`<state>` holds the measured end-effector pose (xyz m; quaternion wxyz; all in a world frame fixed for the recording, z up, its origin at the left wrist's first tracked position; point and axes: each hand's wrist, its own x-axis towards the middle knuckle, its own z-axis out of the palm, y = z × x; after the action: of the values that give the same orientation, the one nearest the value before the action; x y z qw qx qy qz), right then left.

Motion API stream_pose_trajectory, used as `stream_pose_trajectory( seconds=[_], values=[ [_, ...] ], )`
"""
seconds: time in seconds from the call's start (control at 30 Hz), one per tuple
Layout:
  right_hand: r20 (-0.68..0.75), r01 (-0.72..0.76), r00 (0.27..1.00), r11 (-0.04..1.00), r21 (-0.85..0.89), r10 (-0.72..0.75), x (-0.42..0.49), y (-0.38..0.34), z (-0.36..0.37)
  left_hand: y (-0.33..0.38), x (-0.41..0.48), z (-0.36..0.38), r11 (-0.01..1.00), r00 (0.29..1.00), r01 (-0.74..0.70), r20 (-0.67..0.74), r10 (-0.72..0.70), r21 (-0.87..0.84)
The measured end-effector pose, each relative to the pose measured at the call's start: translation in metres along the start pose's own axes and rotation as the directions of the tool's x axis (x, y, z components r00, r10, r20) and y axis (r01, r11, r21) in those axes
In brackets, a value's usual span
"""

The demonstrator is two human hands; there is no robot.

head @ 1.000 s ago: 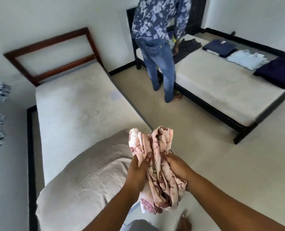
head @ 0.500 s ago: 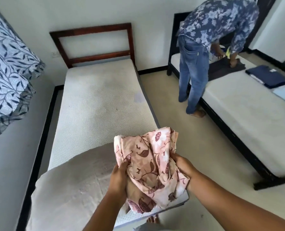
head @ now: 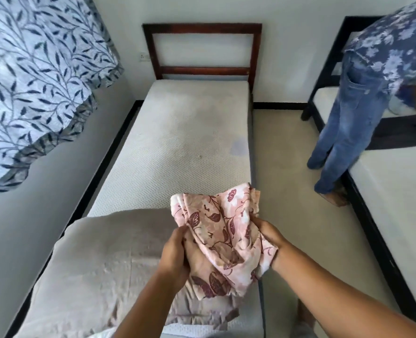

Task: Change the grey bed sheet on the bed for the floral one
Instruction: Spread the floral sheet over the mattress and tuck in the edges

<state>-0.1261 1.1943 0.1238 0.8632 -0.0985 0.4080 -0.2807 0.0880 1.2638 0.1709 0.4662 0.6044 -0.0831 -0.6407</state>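
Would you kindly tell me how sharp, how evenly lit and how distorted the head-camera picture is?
Head view: soft, even daylight, no glare or hard shadows; wide-angle bending curves the black bed frame at right; the floral sheet, left hand and right hand are fairly sharp; the bystander at the right edge is slightly smeared.

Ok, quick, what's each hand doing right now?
Left hand: grips the bunched floral sheet.
Right hand: grips the same floral sheet.
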Motion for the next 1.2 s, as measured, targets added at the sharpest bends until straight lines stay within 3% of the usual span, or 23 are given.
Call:
stream_pose_trajectory(
  seconds=[0.2,0.33,0.47,0.6,0.73,0.8,1.07,1.2],
  values=[
    [0.172,-0.153,0.970,0.982,-0.115,0.171,-0.011,-0.084,-0.054,-0.036,0.004,0.096,0.992,0.991,-0.097,-0.087,0.104,0.074],
    [0.117,-0.264,0.947,0.932,-0.250,0.300,-0.025,-0.123,-0.094,-0.057,-0.005,0.161,0.975,0.979,-0.075,-0.171,0.112,0.209],
    [0.018,-0.256,0.962,0.928,-0.269,0.271,-0.020,-0.147,-0.122,-0.068,0.004,0.203,0.942,0.939,-0.043,-0.309,0.152,0.332],
    [-0.023,-0.251,0.967,0.940,-0.233,0.252,-0.012,-0.165,-0.133,-0.066,0.014,0.235,0.797,0.850,-0.011,-0.415,0.326,0.603],
    [-0.077,-0.254,0.967,0.932,-0.259,0.243,-0.002,-0.179,-0.127,-0.067,0.027,0.247,0.624,0.840,0.056,-0.375,0.393,0.779],
    [-0.076,-0.254,0.967,0.927,-0.278,0.242,0.002,-0.186,-0.114,-0.062,0.036,0.247,0.555,0.848,0.102,-0.364,0.386,0.826],
    [-0.099,-0.236,0.972,0.849,-0.473,0.215,0.053,-0.227,-0.065,-0.019,0.103,0.262,0.568,0.909,0.205,-0.371,0.192,0.797],
    [-0.155,-0.231,0.973,0.770,-0.595,0.173,0.088,-0.261,-0.040,0.018,0.150,0.265,0.564,0.926,0.173,-0.329,0.186,0.807]
  ],
)
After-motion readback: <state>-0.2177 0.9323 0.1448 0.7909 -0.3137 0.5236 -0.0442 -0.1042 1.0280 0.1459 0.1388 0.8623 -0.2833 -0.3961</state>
